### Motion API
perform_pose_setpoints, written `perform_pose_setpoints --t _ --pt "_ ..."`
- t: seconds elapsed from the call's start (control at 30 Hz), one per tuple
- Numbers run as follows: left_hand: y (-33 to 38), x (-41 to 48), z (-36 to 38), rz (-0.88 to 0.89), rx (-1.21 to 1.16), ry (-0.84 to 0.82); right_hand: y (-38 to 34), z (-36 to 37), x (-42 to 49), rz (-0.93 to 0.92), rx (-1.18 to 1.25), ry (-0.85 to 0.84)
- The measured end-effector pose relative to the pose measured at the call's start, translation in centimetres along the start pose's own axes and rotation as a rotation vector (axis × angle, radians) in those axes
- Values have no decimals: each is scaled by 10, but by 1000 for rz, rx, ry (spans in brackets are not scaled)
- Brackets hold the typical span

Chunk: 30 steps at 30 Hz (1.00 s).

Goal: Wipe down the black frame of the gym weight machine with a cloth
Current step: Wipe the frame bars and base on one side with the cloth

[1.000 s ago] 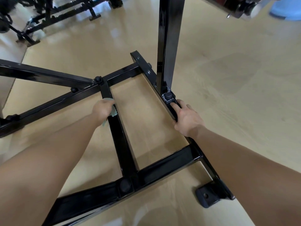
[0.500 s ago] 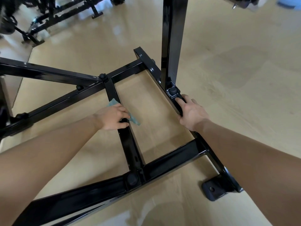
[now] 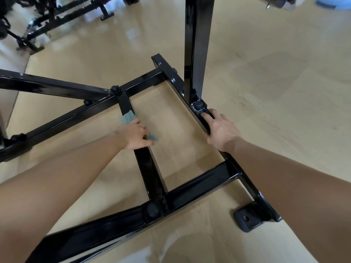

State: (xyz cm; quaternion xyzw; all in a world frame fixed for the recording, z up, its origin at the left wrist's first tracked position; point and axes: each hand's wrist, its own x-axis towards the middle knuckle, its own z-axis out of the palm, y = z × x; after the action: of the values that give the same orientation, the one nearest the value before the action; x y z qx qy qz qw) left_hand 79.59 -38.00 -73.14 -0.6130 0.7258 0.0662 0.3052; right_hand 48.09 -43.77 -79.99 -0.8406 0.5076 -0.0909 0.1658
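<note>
One cloth (image 3: 129,118) under left hand (image 3: 133,136), right hand (image 3: 221,130) on frame (image 3: 152,173).

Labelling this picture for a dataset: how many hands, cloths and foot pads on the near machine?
Hands: 2, left hand on the cloth, right hand on the black frame
Cloths: 1
Foot pads: 1, the foot pad at the near corner
Total: 4
</note>
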Motion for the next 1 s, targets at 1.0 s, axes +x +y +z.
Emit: perform_pose_setpoints --t 1.0 --pt "69 -78 12 341 -221 13 -3 -3 -1 -5 -10 -13"
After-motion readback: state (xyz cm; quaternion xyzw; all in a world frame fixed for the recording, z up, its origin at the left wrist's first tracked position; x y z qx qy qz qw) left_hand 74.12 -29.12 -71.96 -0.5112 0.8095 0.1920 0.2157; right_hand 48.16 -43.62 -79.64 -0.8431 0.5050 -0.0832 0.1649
